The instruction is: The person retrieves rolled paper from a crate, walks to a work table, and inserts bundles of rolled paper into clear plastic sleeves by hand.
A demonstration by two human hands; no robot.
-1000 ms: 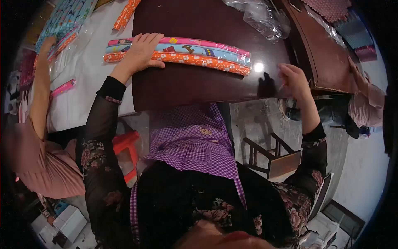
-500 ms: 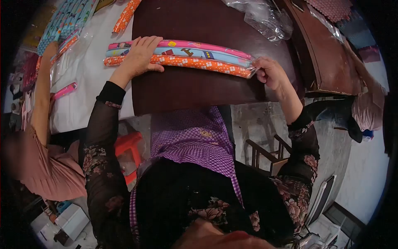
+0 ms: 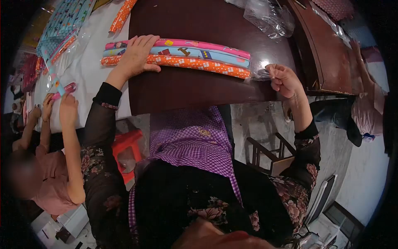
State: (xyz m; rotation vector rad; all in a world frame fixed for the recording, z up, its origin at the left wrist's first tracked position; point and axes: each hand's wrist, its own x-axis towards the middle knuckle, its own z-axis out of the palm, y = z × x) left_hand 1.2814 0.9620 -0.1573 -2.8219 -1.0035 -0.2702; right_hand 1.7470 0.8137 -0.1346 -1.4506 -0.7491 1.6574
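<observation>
Three wrapping paper rolls lie side by side on the table: a pink roll, a light blue roll and an orange roll. Clear plastic surrounds them. My left hand lies across their left part, fingers stretched out and thumb apart, pressing on the rolls. Past the right ends of the rolls, the loose end of the clear plastic sleeve sticks out. My right hand pinches that plastic between thumb and fingers.
Crumpled clear plastic bags lie at the table's far right. Another orange roll sits on the white sheet. At the left, a co-worker's hand is at a pink roll, near stacked blue rolls. A red stool stands below.
My right hand has moved right and pulled the sleeve end out past the rolls. My left hand stays on the rolls. The co-worker's arm has come down from the blue rolls with one.
</observation>
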